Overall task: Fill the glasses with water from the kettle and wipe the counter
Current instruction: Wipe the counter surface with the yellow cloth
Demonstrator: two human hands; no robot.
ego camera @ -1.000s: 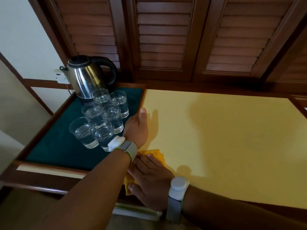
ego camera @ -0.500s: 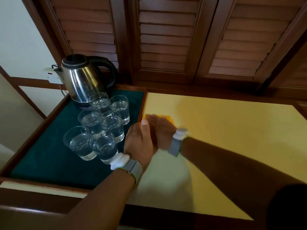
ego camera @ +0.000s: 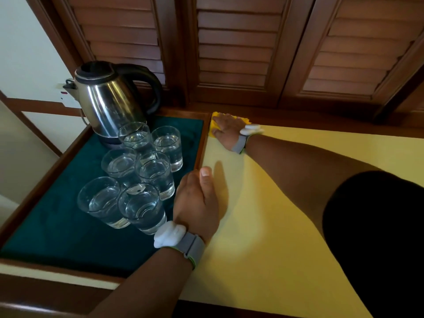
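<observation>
right hand [ego camera: 227, 130]: lay flat with fingers spread, pressing down on the crumpled yellow cloth [ego camera: 213, 121].
crumpled yellow cloth: sat at the far left corner of the pale yellow worktop [ego camera: 263, 226], just beside the tray's rim.
left hand [ego camera: 197, 203]: rested on the rim between tray and worktop, thumb straight; fingers hidden, so its grip could not be told.
six clear drinking glasses [ego camera: 153, 173]: stood clustered on the dark green lined wooden tray [ego camera: 57, 226], all holding water.
stainless steel kettle with a black handle [ego camera: 110, 104]: stood upright behind the glasses, at the tray's back.
</observation>
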